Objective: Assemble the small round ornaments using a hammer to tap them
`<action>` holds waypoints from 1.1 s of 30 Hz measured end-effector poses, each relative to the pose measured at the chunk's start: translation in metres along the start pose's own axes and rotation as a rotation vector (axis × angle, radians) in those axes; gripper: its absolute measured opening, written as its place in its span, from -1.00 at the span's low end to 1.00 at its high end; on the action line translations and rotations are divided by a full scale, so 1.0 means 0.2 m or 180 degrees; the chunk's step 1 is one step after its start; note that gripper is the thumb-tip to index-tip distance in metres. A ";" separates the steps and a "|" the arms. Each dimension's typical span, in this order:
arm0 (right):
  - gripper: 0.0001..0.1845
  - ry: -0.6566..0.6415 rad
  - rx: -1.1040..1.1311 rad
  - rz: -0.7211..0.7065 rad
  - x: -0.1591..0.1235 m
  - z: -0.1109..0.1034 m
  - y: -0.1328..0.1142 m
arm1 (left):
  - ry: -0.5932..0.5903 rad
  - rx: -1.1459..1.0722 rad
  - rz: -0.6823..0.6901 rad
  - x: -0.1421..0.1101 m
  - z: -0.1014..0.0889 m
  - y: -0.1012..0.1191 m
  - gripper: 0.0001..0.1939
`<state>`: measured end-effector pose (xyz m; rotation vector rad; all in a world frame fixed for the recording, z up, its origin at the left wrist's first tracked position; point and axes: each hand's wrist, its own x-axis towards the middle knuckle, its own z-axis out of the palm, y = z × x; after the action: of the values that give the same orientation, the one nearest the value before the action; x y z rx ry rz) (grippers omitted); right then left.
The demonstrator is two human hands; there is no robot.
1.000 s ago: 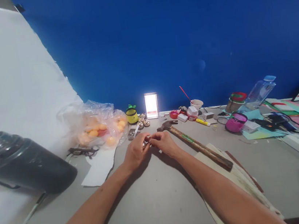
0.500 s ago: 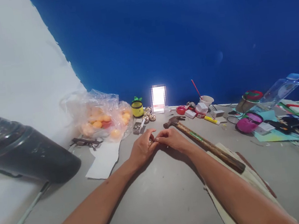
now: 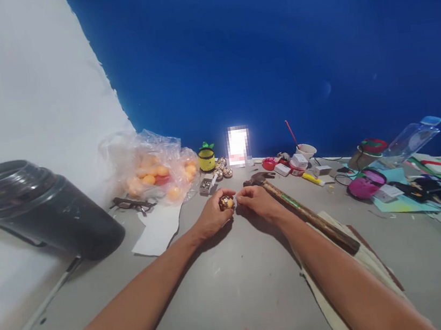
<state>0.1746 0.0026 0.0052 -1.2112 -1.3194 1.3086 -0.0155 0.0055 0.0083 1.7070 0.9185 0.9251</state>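
Observation:
My left hand is closed around a small orange ball partly covered with shiny metallic pieces. Just to its right, my right hand has thumb and fingertips pinched together, apart from the ball. Whatever it may pinch is too small to make out. Beyond my left hand lies a small open box of tiny shiny pieces. Several finished-looking shiny studded balls are grouped behind it. A claw hammer with a worn wooden handle lies to the right of my right hand.
A clear plastic bag of orange balls, glasses and white paper lie left, near a dark tumbler. A bright phone stands at the wall. Rightward are a paper cup, a yellow tube and a pink pouch.
My hands have moved apart, and the right fingertips have come away from the ball. More of the ball's orange side shows in my left hand. The camera view has shifted.

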 end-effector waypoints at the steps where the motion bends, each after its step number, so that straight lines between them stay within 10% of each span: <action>1: -0.70 0.0031 0.0202 0.0043 0.01 -0.01 0.00 | -0.0055 -0.0276 -0.0150 0.00 0.00 0.00 -0.57; 11: -0.48 -0.0317 0.1234 0.0355 0.00 -0.03 -0.01 | 0.0300 -0.0206 -0.0180 0.00 -0.02 -0.01 -0.58; 33: -0.53 -0.0279 0.0971 0.0365 -0.02 0.03 0.00 | 0.0356 0.0874 0.0348 -0.01 0.00 -0.02 -0.67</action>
<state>0.1698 -0.0011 0.0055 -1.0378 -1.0743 1.5956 -0.0167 0.0052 0.0049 1.9701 1.0743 1.0114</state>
